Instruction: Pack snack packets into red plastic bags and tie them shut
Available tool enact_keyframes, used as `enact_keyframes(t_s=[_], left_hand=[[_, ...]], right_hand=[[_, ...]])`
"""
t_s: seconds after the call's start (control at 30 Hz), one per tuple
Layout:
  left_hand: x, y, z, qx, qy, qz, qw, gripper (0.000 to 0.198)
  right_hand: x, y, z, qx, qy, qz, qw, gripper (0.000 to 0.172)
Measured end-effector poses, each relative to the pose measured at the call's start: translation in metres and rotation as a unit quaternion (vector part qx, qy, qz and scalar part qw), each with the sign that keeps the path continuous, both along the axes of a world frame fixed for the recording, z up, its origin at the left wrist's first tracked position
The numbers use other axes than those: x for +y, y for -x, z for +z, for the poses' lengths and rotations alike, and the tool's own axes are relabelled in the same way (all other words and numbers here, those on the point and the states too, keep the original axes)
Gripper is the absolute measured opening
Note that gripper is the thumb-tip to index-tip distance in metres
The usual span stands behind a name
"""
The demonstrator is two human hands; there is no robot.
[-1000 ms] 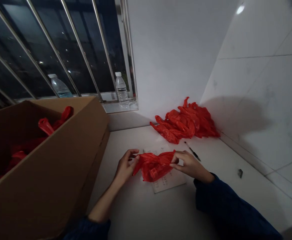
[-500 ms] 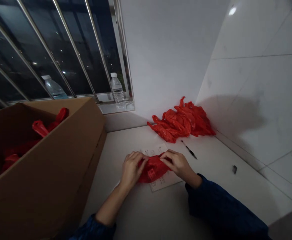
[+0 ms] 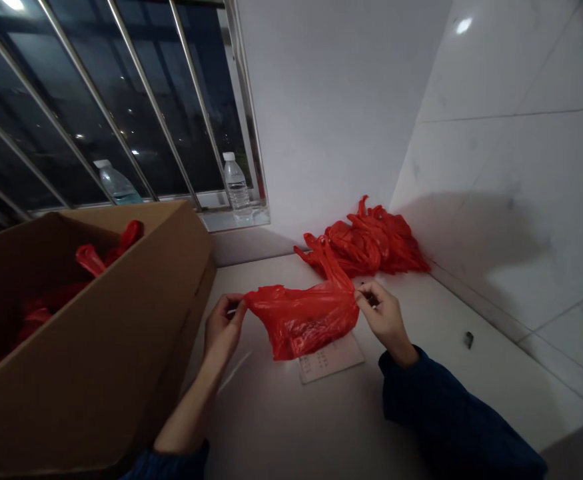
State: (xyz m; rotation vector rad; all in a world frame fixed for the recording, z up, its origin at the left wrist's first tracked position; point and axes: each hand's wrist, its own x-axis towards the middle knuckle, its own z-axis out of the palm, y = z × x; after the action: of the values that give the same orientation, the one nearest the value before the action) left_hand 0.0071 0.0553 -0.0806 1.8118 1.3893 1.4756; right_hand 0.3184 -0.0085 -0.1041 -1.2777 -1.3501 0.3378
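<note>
Red plastic bag (image 3: 316, 317), pulled out above the worktop (image 3: 281, 413), well in from its back edge! Left hand (image 3: 222, 327) pinches one end, right hand (image 3: 384, 313) the other. Probably light, limp, slippery, easily torn; bunched corners look the safest hold. Half a second ago, crumpled between close hands; now it's spread wide, a strip rising towards the red pile (image 3: 391, 243) along that back edge.

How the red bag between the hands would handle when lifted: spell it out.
The red bag is likely floppy: it creases and hangs between the left hand and right hand. It seems light, pinched only at its edges. Its shiny, thin-looking surface might be slippery.
</note>
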Motion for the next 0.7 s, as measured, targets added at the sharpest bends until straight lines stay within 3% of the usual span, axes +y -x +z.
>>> enact_keyframes(t_s=[0.1,0.13,0.23,0.3,0.4,0.47,0.57,0.63,0.7], left_hand=[[-0.028,-0.016,0.016,0.035,-0.086,-0.003,0.996,0.031],[-0.038,-0.024,0.023,0.081,-0.149,-0.022,0.985,0.030],[-0.057,-0.050,0.042,0.240,-0.285,-0.132,0.919,0.031],[-0.054,-0.065,0.048,0.351,-0.272,-0.162,0.881,0.030],[-0.037,-0.077,0.043,0.467,-0.196,-0.126,0.853,0.019],[-0.029,-0.078,0.037,0.488,-0.180,-0.130,0.844,0.014],[-0.033,-0.074,0.030,0.498,-0.177,-0.187,0.828,0.008],[-0.043,-0.074,0.027,0.491,-0.168,-0.234,0.822,0.006],[-0.052,-0.077,0.024,0.483,-0.153,-0.272,0.818,0.012]], right_hand=[[-0.001,0.002,0.001,-0.005,-0.002,0.024,1.000,0.014],[-0.001,0.003,0.001,-0.009,-0.008,0.030,0.999,0.013],[-0.003,0.007,0.002,-0.017,-0.028,0.040,0.999,0.012],[-0.004,0.009,0.002,-0.014,-0.037,0.040,0.998,0.012],[-0.003,0.008,0.000,-0.006,-0.045,0.036,0.998,0.013],[-0.001,0.006,-0.001,-0.005,-0.045,0.032,0.998,0.013],[-0.003,0.004,0.002,-0.039,-0.047,0.000,0.998,0.008],[-0.009,0.008,0.009,-0.076,-0.077,-0.047,0.993,0.001],[-0.018,0.019,0.019,-0.124,-0.137,-0.066,0.981,0.007]])
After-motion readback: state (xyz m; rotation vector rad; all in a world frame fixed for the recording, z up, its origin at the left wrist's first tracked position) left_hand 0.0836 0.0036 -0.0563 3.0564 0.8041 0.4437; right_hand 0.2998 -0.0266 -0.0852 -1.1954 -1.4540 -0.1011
